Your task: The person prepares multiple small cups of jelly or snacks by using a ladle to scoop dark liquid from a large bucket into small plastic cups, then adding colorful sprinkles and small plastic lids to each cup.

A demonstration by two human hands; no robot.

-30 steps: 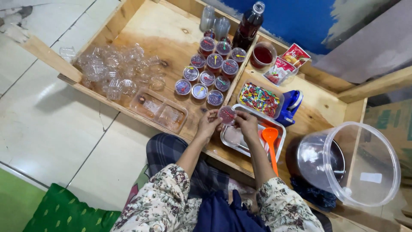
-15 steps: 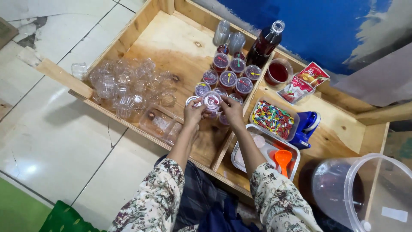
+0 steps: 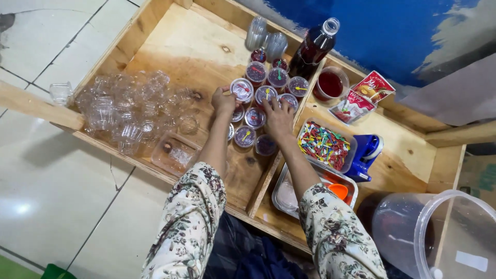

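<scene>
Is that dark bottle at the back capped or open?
Open: the dark bottle stands upright by the blue wall, and its mouth shows as a bare ring with no cap on it.

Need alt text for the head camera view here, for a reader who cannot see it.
Seen from above, a person's left hand touches a small lidded cup of dark filling while the right hand rests among similar filled cups on a wooden tray table. Empty clear cups lie left; a dark bottle and a tub of coloured spoons sit right.

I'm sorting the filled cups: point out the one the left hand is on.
The lidded cup at the near-left edge of the cluster, with a small red spoon on its lid. The left hand grips its side; the right hand rests over the cups further right.
</scene>
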